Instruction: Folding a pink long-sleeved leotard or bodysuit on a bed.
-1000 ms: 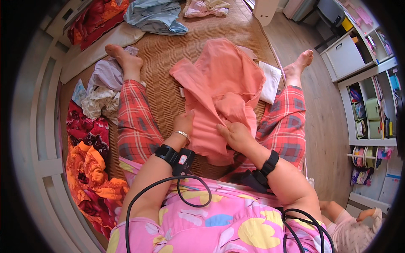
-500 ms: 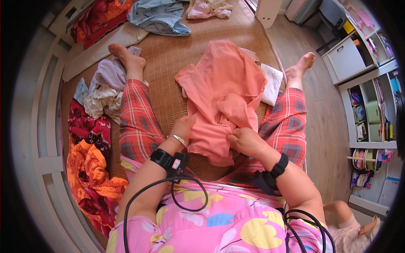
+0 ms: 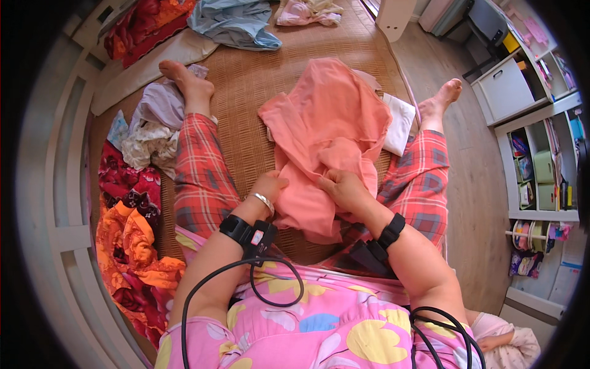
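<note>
A coral-pink long-sleeved garment [image 3: 335, 123] lies spread and partly rumpled on the woven mat between my legs. At its near left edge, my left hand [image 3: 268, 186] pinches the cloth between thumb and fingers. My right hand [image 3: 345, 189] grips a fold near the garment's lower middle, thumb and forefinger pressed together on it. A white folded cloth [image 3: 398, 123] sticks out from under the garment's right side, beside my right leg.
Woven mat [image 3: 239, 92] covers the bed. Left lie a crumpled pale garment [image 3: 153, 123] and red-orange patterned cloth [image 3: 126, 246]. Farther off is a light blue garment [image 3: 236, 24]. A white rail [image 3: 67, 246] borders the left; shelves [image 3: 541, 160] stand right. Another person [image 3: 507, 341] is at lower right.
My right hand has moved left and slightly up across the garment, drawing a fold with it. My left hand stays near the same edge. The person at lower right has shifted.
</note>
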